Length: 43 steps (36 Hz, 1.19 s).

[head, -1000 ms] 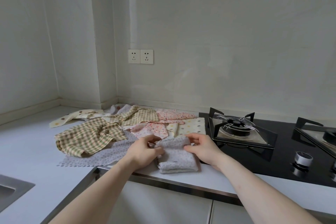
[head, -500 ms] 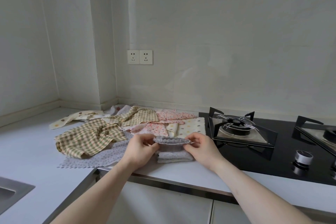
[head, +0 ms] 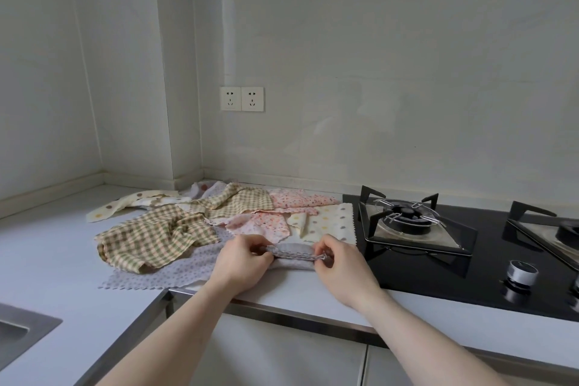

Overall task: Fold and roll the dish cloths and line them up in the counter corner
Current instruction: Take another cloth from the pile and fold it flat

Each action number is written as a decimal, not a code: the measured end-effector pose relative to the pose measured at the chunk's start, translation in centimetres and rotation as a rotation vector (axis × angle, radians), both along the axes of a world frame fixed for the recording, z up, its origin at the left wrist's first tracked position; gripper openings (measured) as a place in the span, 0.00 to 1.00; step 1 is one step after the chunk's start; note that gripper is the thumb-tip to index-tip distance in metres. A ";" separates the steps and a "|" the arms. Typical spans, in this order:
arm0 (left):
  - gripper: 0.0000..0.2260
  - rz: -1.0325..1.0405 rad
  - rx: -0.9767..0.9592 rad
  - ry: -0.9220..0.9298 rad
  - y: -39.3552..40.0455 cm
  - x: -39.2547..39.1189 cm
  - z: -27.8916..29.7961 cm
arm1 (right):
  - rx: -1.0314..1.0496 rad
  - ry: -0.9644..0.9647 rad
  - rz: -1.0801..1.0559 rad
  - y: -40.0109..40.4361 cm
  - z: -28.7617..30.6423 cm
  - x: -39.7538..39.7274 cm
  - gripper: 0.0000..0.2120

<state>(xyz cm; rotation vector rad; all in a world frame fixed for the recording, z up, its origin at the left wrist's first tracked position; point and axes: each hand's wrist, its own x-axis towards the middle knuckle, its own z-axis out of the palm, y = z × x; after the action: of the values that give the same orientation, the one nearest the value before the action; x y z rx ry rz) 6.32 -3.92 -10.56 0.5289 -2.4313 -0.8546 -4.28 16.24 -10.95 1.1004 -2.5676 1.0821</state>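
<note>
A grey dotted dish cloth, folded into a narrow strip, lies on the white counter near its front edge. My left hand pinches its left end and my right hand pinches its right end. Behind them spreads a loose pile: a green checked cloth, a flat grey dotted cloth, pink floral cloths and cream polka-dot cloths. The counter corner sits behind the pile.
A black gas hob with pan supports and a silver knob lies right of the cloths. A sink edge shows at lower left. Two wall sockets sit above the pile.
The grey cloth went from a wider folded pad to a narrow strip, its near part drawn up toward the far edge. Both hands moved slightly closer to the pile with it.
</note>
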 end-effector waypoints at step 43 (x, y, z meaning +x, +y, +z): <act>0.15 0.008 -0.329 -0.074 0.1 -0.6 -0.8 | 0.119 0.108 -0.103 -0.2 0.3 0.1 0.14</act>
<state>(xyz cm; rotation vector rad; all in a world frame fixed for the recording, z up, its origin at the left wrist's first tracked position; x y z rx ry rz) 5.71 -3.78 -11.36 0.4509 -2.5641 -0.4236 -4.15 16.03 -10.66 1.0087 -2.5997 0.8328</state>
